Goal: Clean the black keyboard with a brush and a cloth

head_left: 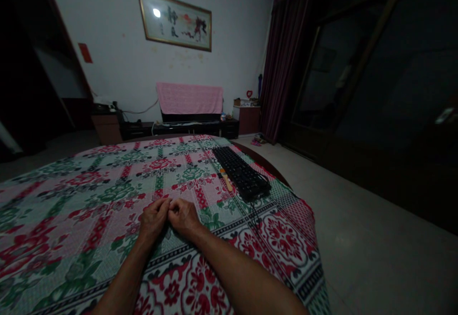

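Observation:
My left hand and my right hand rest side by side on a flowered red, green and pink cloth that covers a round table. Both hands have their fingers curled in and their fingertips meet at the middle, pressed down on the cloth. Whether anything small sits between the fingertips is hidden. A black keyboard lies on the cloth beyond my right hand, well apart from it, with a small orange-handled tool along its left side.
The keyboard's black cable runs down the cloth near the table's right edge. Pale tiled floor lies to the right. A low dark cabinet with a pink cover stands at the far wall under a framed picture.

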Available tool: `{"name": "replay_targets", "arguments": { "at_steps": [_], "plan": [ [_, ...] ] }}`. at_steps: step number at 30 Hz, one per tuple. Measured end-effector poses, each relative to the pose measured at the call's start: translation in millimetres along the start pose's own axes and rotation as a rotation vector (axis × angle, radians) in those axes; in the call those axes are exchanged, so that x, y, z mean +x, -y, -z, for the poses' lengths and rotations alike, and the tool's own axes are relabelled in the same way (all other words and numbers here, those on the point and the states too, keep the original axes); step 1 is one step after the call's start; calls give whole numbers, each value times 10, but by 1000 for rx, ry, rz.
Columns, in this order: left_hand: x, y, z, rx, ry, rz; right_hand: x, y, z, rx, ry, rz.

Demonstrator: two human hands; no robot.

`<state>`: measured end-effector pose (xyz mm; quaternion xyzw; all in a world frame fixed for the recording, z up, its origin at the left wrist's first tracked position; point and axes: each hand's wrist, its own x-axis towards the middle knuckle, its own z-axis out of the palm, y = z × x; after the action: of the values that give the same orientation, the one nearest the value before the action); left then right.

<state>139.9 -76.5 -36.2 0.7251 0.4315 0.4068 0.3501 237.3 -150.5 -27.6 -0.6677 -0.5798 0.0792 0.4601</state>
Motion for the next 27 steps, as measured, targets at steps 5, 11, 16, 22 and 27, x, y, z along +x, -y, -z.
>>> {"name": "replay_targets", "arguments": {
  "at_steps": [5, 11, 16, 22, 27],
  "plan": [
    [14, 64, 2, 20, 12, 11, -2, -42, -20, -27, 41, 28],
    [44, 91, 18, 35, 25, 16, -7, -47, -30, -142, 56, 35],
    [51, 95, 12, 14, 28, 19, -7, -43, -30, -182, 81, 58],
    [55, 98, 21, 57, 29, 12, 2, -47, -31, -191, 89, 64],
    [38, 42, 63, 102, 63, -8, 2, -22, 4, -181, 111, 69]
  ]
}}
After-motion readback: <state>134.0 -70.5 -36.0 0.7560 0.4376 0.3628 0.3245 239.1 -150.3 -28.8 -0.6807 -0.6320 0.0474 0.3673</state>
